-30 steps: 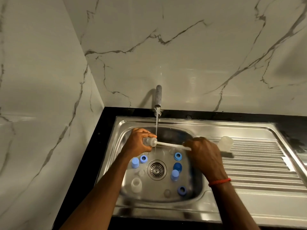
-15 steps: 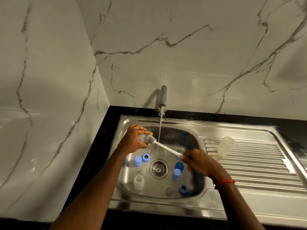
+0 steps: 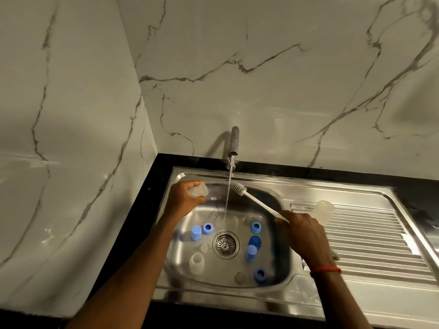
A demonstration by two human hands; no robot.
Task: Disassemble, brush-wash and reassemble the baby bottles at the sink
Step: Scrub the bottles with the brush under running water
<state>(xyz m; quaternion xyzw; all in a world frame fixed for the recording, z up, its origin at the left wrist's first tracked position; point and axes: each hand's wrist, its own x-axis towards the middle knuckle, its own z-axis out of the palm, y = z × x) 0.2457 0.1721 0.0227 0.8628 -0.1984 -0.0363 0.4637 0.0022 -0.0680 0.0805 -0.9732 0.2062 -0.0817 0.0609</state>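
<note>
My left hand (image 3: 184,198) grips a small clear bottle (image 3: 199,190) at the left of the steel sink (image 3: 273,181), its mouth turned right. My right hand (image 3: 303,230) holds the white handle of a bottle brush (image 3: 251,198); the bristle head sits in the running water under the tap (image 3: 234,143), clear of the bottle. In the basin lie blue rings (image 3: 208,228), blue caps (image 3: 196,232), another clear bottle (image 3: 197,263) and clear teats (image 3: 239,277). One more clear bottle (image 3: 323,210) lies on the drainboard.
The drain strainer (image 3: 225,244) sits in the basin's middle. A ribbed drainboard (image 3: 370,236) extends to the right. Marble walls close the corner at left and behind, with a black counter edge (image 3: 161,172) around the sink.
The brush has been pulled out of the bottle in my left hand, and its head now sits under the water stream. My left hand moved the bottle left, away from the water.
</note>
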